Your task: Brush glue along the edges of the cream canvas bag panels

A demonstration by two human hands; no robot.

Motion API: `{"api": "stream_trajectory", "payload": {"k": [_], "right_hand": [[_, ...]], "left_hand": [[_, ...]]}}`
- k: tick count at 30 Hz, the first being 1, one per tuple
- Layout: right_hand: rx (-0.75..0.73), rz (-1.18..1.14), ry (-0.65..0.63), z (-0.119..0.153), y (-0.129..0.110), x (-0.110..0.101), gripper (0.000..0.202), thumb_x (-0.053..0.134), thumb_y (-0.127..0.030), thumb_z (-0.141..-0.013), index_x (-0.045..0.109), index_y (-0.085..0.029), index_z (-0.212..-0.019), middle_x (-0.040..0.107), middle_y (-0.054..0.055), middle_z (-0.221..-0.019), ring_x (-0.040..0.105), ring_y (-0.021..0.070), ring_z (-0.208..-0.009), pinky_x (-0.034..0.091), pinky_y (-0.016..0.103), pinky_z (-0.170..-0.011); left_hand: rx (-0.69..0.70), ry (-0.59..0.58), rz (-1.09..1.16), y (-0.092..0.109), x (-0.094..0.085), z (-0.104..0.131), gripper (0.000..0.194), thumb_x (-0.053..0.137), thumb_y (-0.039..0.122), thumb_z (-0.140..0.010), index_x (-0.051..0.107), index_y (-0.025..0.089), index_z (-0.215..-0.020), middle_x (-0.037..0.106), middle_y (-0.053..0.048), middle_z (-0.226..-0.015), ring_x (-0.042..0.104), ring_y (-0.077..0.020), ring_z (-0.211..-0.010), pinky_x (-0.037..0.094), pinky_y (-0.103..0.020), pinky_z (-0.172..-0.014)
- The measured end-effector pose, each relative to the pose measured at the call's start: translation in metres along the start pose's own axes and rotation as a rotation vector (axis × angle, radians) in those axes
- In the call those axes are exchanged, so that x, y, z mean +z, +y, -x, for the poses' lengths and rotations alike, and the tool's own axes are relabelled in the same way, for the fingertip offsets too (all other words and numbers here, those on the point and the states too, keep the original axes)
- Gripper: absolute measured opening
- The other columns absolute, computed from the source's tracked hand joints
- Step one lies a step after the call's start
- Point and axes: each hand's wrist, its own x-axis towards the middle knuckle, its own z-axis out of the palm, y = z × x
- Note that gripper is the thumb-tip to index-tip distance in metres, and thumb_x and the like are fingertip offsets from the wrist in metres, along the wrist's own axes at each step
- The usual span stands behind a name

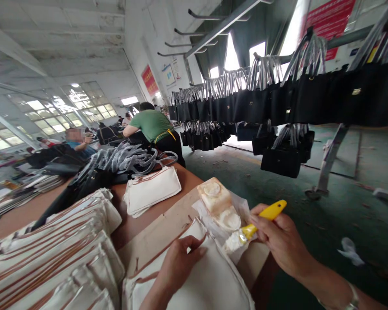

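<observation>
My right hand [280,237] grips a brush by its yellow handle [267,213]. The brush's bristles [234,242], coated in white paste, are tilted down beside a crusted glue container [215,196], which has white paste at its near end. My left hand [181,260] is on a cream-white bag panel [223,275] with stitched edges and brown trim. Its thumb and forefinger are closed together at the panel's upper part. The other left fingers are partly hidden. White paper or plastic sheeting [244,206] lies under the container.
Stacked cream panels [80,241] with brown edges fill the left. Another cream piece [153,189] rests farther up the brown table [194,174]. Plastic-wrapped handles [126,157] lie beyond. Racks of black bags [323,97] stand right. A co-worker in green [150,125] bends over ahead.
</observation>
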Motion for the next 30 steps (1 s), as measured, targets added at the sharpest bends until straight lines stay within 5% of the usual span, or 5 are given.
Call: {"api": "stream_trajectory", "payload": {"k": [8,12,18,24,30], "right_hand": [[-0.163,0.088,-0.178,0.002,-0.023,0.024,0.023,0.057,-0.039,-0.093,0.057,-0.019,-0.081,0.038,-0.006,-0.058,0.035,0.0122,-0.052,0.030,0.025,-0.049],[-0.307,0.195,-0.247,0.006,-0.028,0.036,0.023,0.053,-0.033,-0.094,0.056,-0.019,-0.076,0.045,-0.003,-0.063,0.043,0.0143,-0.058,0.036,0.027,-0.056],[-0.410,0.325,-0.217,0.012,-0.044,0.028,0.022,0.050,-0.030,-0.095,0.054,-0.020,-0.076,0.045,-0.004,-0.060,0.044,0.0145,-0.055,0.036,0.027,-0.054],[-0.426,0.370,-0.366,0.024,-0.049,0.032,0.020,0.047,-0.026,-0.095,0.052,-0.020,-0.076,0.045,-0.004,-0.060,0.047,0.0151,-0.054,0.037,0.028,-0.055],[-0.485,0.401,-0.249,0.016,-0.044,0.018,0.019,0.049,-0.026,-0.095,0.057,-0.020,-0.079,0.049,-0.002,-0.065,0.047,0.0155,-0.058,0.037,0.028,-0.058]], "left_hand": [[0.045,-0.089,0.253,0.029,-0.002,0.045,0.024,0.061,0.037,-0.075,0.071,0.016,-0.080,0.061,0.002,-0.071,0.051,-0.0156,-0.069,0.038,-0.025,-0.066],[0.063,-0.045,0.314,0.034,0.001,0.057,0.021,0.063,0.034,-0.073,0.072,0.016,-0.079,0.061,0.001,-0.071,0.052,-0.0159,-0.071,0.039,-0.025,-0.067],[0.015,-0.004,0.268,0.034,0.003,0.067,0.020,0.064,0.032,-0.073,0.073,0.016,-0.081,0.061,0.002,-0.070,0.052,-0.0146,-0.069,0.040,-0.024,-0.068],[0.089,-0.039,0.380,0.034,0.015,0.070,0.026,0.069,0.040,-0.072,0.075,0.017,-0.083,0.067,-0.001,-0.075,0.056,-0.0166,-0.073,0.044,-0.024,-0.068],[0.083,0.031,0.342,0.027,0.018,0.082,0.040,0.065,0.056,-0.077,0.076,0.021,-0.093,0.070,-0.001,-0.075,0.060,-0.0169,-0.070,0.046,-0.023,-0.064]]}}
